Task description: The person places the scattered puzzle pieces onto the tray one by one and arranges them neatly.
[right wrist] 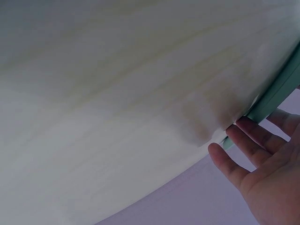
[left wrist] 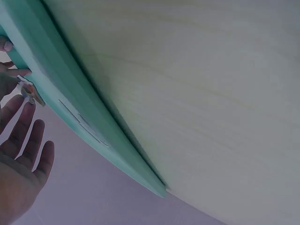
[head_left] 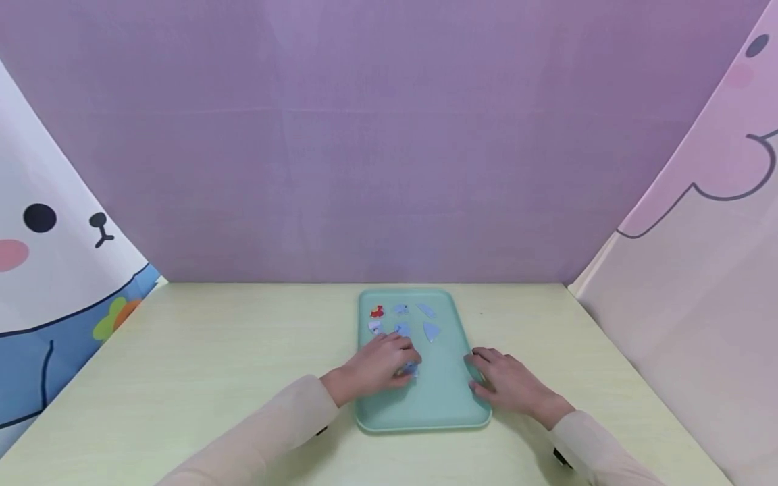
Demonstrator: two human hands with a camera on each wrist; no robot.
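Observation:
A light green tray (head_left: 446, 398) lies on the table, with several small flat puzzle pieces near its far end. Among them are a red-and-yellow piece (head_left: 377, 312) and a pale blue triangular piece (head_left: 431, 331). Over the tray's middle left, my left hand (head_left: 383, 364) pinches a small printed puzzle piece (left wrist: 31, 92) between thumb and fingertips; fingers partly cover it in the head view. At the tray's right edge, my right hand (head_left: 507, 381) rests with relaxed fingers touching the rim and nothing pinched. The right wrist view shows its fingers (right wrist: 246, 147) fairly straight beside the tray side.
The pale wooden table (head_left: 243, 337) extends on both sides of the tray. A purple panel (head_left: 365, 148) stands behind it. Printed cartoon panels rise at the left (head_left: 61, 283) and right (head_left: 699, 290).

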